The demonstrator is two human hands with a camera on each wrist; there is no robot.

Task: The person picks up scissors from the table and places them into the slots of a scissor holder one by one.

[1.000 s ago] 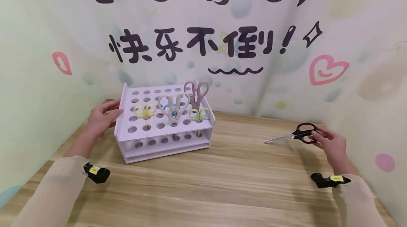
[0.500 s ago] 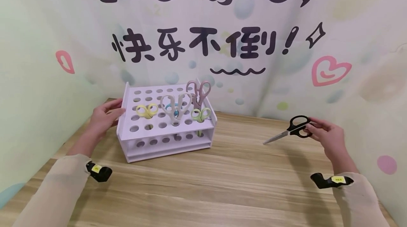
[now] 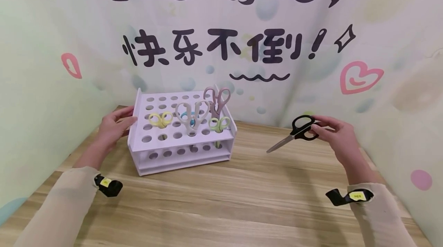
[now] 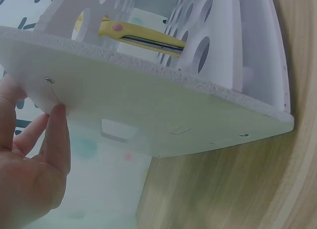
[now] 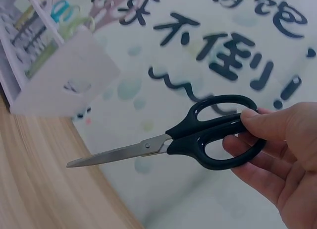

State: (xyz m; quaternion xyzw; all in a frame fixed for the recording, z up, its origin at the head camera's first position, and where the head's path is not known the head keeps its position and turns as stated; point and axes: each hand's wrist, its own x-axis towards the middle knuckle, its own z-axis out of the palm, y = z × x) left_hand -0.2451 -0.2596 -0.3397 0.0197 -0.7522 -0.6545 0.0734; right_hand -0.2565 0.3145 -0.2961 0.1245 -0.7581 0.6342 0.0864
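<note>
My right hand [image 3: 335,135] pinches a pair of scissors [image 3: 302,131] by its black handles. Its silver blades are together and slant down to the left above the table. In the right wrist view, my thumb [image 5: 262,122] lies over the handle loops. My left hand [image 3: 112,128] grips the left side panel [image 4: 129,105] of a white rack [image 3: 180,153], thumb and fingertips at the panel's edge. Yellow [image 3: 160,119], grey [image 3: 192,118], blue [image 3: 188,116], green [image 3: 219,124] and mauve scissors [image 3: 216,101] stand in the rack's holes, handles up.
The rack has rows of round holes, several without scissors, and a second holed shelf below. It stands on a wood-grain table [image 3: 214,201], near a printed cloth wall [image 3: 263,97]. Side walls [image 3: 27,105] rise at left and right.
My right hand has carried the black-handled scissors leftward and up toward the rack, blade tips now pointing lower. My left hand stays at the rack's side.
</note>
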